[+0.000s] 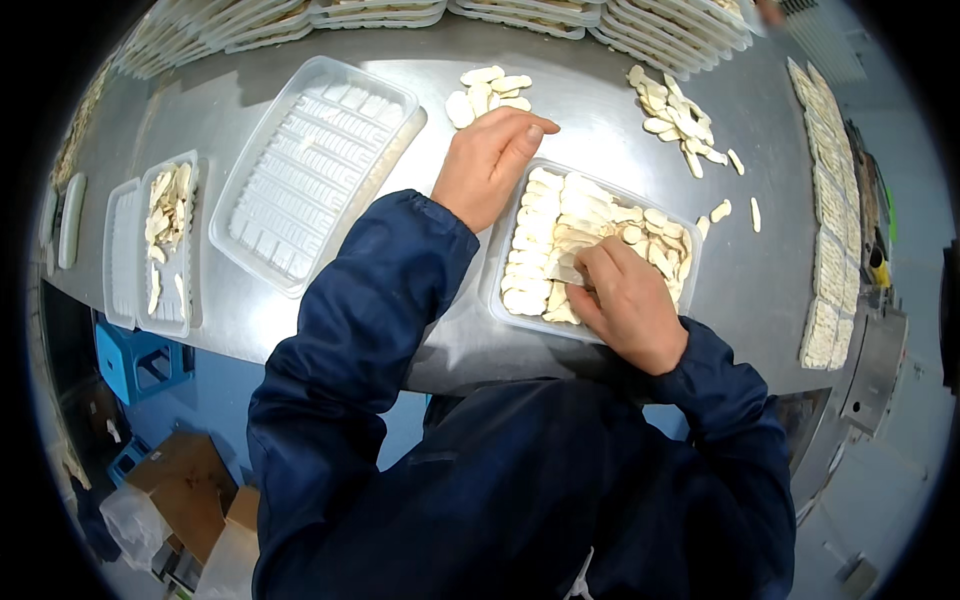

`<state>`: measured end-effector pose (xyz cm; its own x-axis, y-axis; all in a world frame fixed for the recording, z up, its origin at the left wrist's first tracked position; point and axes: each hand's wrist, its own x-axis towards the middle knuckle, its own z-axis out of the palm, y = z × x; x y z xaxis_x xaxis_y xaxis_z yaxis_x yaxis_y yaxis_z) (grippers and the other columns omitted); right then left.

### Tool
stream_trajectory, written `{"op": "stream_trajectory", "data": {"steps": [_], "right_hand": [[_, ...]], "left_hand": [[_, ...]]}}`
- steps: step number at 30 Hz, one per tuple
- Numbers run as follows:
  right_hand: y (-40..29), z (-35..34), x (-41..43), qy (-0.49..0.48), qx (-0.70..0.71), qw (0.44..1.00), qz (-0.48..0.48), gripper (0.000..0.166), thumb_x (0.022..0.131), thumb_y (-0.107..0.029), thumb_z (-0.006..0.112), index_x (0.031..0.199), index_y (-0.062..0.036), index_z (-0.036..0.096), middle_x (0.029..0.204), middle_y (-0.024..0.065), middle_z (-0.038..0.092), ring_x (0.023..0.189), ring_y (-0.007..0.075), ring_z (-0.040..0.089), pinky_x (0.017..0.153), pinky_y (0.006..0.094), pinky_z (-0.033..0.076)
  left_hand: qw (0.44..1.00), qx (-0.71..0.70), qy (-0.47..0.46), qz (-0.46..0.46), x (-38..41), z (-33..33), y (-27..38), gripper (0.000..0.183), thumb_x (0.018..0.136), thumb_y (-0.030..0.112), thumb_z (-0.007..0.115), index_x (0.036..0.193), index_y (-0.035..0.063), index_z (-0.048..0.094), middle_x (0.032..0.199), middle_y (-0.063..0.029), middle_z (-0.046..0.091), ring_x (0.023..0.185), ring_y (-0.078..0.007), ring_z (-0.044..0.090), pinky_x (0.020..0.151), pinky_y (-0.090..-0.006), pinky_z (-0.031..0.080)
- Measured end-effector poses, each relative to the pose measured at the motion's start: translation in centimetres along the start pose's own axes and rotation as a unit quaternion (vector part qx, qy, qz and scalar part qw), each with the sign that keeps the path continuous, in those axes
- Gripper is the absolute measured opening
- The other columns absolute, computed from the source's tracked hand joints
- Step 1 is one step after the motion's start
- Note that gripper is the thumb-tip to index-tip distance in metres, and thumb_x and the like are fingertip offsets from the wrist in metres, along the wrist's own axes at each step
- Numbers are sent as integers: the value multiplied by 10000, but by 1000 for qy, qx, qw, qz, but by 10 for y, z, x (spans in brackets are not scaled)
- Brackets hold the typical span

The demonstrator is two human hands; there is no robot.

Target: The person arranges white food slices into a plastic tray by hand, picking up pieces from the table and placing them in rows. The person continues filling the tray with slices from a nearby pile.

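Before me a clear plastic tray holds pale, flat slices of what looks like mushroom. A neat column of overlapping slices lines its left side, while those at its right lie looser. My right hand is over the tray, thumb and fingers closed on a thin, pale, flat piece; whether it is a slice or plastic is unclear. Beyond the tray's upper left corner is my left hand, beside a small pile of slices. Its fingers are mostly hidden, so I cannot tell if it holds anything.
A large clear plastic tray lies left on the metal table. Farther left, a smaller tray holds slices. More slices lie at the right. Stacked filled trays line the back. Blue stools and cardboard boxes stand below.
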<state>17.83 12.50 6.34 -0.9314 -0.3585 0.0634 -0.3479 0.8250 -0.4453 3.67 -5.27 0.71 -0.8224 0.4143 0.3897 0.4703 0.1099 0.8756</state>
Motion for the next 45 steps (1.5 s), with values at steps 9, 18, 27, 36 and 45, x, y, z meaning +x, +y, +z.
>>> {"op": "stream_trajectory", "data": {"steps": [9, 18, 27, 36, 45], "right_hand": [[98, -60, 15, 185, -62, 968, 158, 142, 809, -134, 671, 903, -30, 644, 888, 139, 634, 814, 336, 629, 706, 400, 502], [228, -89, 18, 97, -111, 956, 254, 252, 788, -53, 605, 1025, -68, 689, 949, 166, 667, 839, 326, 644, 754, 394, 508], [230, -82, -9, 156, -89, 943, 280, 150, 825, -124, 602, 896, -24, 689, 894, 177, 676, 804, 332, 643, 709, 395, 493], [206, -75, 11, 78, -161, 895, 409, 295, 756, -323, 652, 795, -32, 678, 802, 193, 683, 770, 370, 652, 688, 434, 512], [50, -66, 1, 68, -20, 989, 128, 212, 763, -165, 686, 886, -22, 588, 842, 135, 600, 795, 325, 592, 695, 398, 470]], "left_hand": [[999, -4, -7, -35, -1, -2, 7, 406, 1039, 273, 378, 1074, -18, 658, 1054, -91, 634, 948, -188, 592, 811, -293, 470], [999, -21, 1, -36, 1, 0, 8, 367, 1022, 270, 430, 1053, -11, 664, 1024, -141, 650, 959, -287, 622, 860, -333, 469], [999, -20, 0, -30, -1, 1, 9, 388, 1027, 296, 426, 1051, -9, 664, 1022, -141, 648, 951, -286, 623, 850, -331, 470], [999, -15, -6, -32, 0, 1, 9, 376, 1032, 256, 398, 1055, -14, 659, 1028, -113, 637, 933, -236, 611, 825, -297, 465], [999, -3, -19, -42, -3, -1, 7, 406, 1045, 276, 369, 1090, -1, 663, 1071, -74, 617, 976, -162, 578, 819, -274, 464]]}}
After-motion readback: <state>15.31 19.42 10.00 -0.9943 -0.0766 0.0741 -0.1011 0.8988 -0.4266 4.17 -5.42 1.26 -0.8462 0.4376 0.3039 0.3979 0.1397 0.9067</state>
